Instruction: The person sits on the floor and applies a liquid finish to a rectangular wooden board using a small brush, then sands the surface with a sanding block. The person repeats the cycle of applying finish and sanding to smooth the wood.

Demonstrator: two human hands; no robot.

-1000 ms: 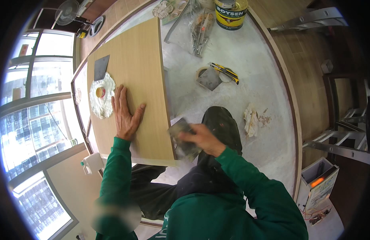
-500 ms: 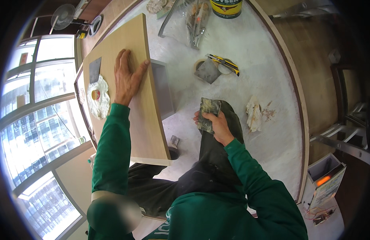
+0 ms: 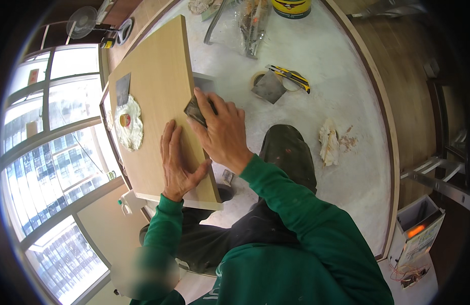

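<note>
Edge work apparently under way on a wooden panel (image 3: 158,71) at left: the left hand (image 3: 178,170) lies spread on its surface while the right hand (image 3: 225,127) grips a dark block (image 3: 195,111) against the long edge, the finished and remaining portions being indiscernible.

Room to pass lay btwn R hand (image 3: 224,127) & yellow cutter (image 3: 295,79); knee (image 3: 288,157) blocked nearer body. On wood panel (image 3: 156,68), L hand (image 3: 178,165) blocked near end, white cloth (image 3: 129,136) L edge; far end was passable.
</note>
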